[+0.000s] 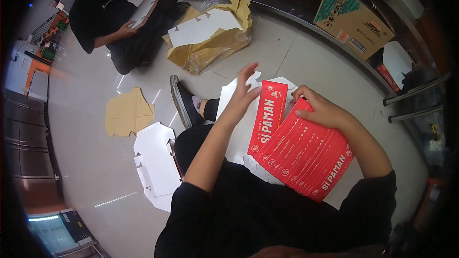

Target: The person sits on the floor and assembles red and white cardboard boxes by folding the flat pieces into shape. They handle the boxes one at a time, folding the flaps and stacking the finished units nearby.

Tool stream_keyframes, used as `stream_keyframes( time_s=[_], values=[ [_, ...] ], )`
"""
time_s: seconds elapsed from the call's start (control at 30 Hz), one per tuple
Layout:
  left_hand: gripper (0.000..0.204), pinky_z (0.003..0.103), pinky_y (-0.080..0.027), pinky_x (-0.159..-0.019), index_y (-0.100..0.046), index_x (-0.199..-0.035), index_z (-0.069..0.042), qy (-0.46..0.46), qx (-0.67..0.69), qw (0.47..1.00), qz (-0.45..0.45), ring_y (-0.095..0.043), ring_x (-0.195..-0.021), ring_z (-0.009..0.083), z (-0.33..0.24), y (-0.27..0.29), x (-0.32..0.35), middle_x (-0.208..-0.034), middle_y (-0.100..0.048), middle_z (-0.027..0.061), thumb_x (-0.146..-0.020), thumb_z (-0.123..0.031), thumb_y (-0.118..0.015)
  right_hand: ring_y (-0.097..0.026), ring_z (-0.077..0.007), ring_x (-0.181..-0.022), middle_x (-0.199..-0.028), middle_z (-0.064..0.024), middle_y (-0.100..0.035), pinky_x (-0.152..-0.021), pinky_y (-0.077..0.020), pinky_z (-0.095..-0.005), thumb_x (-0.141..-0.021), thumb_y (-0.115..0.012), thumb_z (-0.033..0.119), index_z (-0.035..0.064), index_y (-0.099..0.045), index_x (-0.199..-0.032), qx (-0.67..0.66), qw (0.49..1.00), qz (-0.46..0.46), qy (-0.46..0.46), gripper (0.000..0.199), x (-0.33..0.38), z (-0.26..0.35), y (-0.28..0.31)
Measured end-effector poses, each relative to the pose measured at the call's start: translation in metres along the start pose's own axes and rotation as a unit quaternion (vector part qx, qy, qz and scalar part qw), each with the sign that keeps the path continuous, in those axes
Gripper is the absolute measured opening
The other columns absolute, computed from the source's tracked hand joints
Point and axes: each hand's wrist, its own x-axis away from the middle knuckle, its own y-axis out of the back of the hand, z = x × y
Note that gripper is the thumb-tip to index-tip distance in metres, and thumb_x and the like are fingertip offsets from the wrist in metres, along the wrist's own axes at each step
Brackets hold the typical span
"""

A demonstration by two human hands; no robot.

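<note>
A fanned row of red printed cardboard box blanks [306,155] lies over my lap, each one overlapping the one behind it. My right hand [318,109] holds them at their upper edge, its thumb on top and its fingers bent over the edge. One red blank [272,110] sticks out to the left of the row, tilted differently from the others. Close to its upper left side my left hand [243,99] is raised with fingers apart and nothing in it. White die-cut cardboard sheets [234,138] lie beneath the red blanks, partly hidden.
White cut blanks [158,167] and a brown cardboard piece [129,112] lie on the tiled floor at left. Ahead, torn brown wrapping [210,52] holds white sheets. A seated person [122,19] holds a white cardboard piece. A carton [354,21] stands on the shelf at right.
</note>
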Motion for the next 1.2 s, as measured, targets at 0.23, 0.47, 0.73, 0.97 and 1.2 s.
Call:
stream_keyframes(
  time_s=[0.23,0.47,0.73,0.97,1.2],
  values=[
    [0.022,0.024,-0.041,-0.075,-0.056,-0.091,-0.003,0.120,-0.018,0.959,0.257,-0.054,-0.081,0.0114,-0.005,-0.023,-0.034,-0.086,-0.056,0.0046,-0.074,-0.017,-0.057,-0.045,-0.0095,-0.083,-0.088,-0.0022,-0.047,-0.074,-0.0373,-0.0245,-0.086,-0.049,0.020,0.0067,-0.043,-0.090,-0.306,0.947,-0.042,0.087,0.015,-0.015,-0.040,-0.007],
    [0.016,0.025,-0.037,-0.077,-0.058,-0.082,-0.001,0.093,-0.069,0.953,0.278,-0.049,-0.084,0.0138,-0.022,-0.032,-0.025,-0.081,-0.050,0.0035,-0.070,-0.011,-0.060,-0.042,-0.0035,-0.064,-0.070,0.0040,-0.046,-0.057,-0.0341,-0.0192,-0.086,-0.047,0.013,0.0047,-0.047,-0.083,-0.318,0.940,-0.091,0.083,0.008,-0.020,-0.036,-0.017],
    [0.018,0.029,-0.036,-0.079,-0.060,-0.084,-0.002,0.121,-0.121,0.936,0.309,-0.049,-0.085,0.0156,-0.043,-0.031,-0.025,-0.085,-0.052,0.0042,-0.069,-0.011,-0.062,-0.041,-0.0037,-0.065,-0.072,0.0029,-0.048,-0.057,-0.0341,-0.0193,-0.085,-0.047,0.013,0.0041,-0.049,-0.081,-0.367,0.922,-0.061,0.108,0.010,-0.020,-0.030,-0.019],
    [0.037,0.032,-0.034,-0.089,-0.058,-0.101,-0.004,0.106,0.092,0.958,0.250,-0.050,-0.100,0.0182,-0.020,-0.024,-0.021,-0.099,-0.055,0.0084,-0.072,-0.027,-0.061,-0.042,-0.0038,-0.070,-0.074,0.0028,-0.048,-0.062,-0.0350,-0.0197,-0.086,-0.048,0.015,0.0048,-0.049,-0.080,-0.366,0.922,-0.054,0.111,0.012,-0.019,-0.030,-0.012],
    [0.024,0.029,-0.044,-0.072,-0.057,-0.093,0.002,0.054,-0.209,0.961,0.173,-0.059,-0.076,0.0224,0.008,-0.025,-0.012,-0.083,-0.062,0.0160,-0.073,-0.011,-0.060,-0.043,-0.0044,-0.076,-0.077,0.0021,-0.048,-0.069,-0.0368,-0.0211,-0.088,-0.046,0.020,0.0037,-0.049,-0.079,-0.323,0.936,0.055,0.128,0.019,-0.039,-0.050,-0.004]
  ],
)
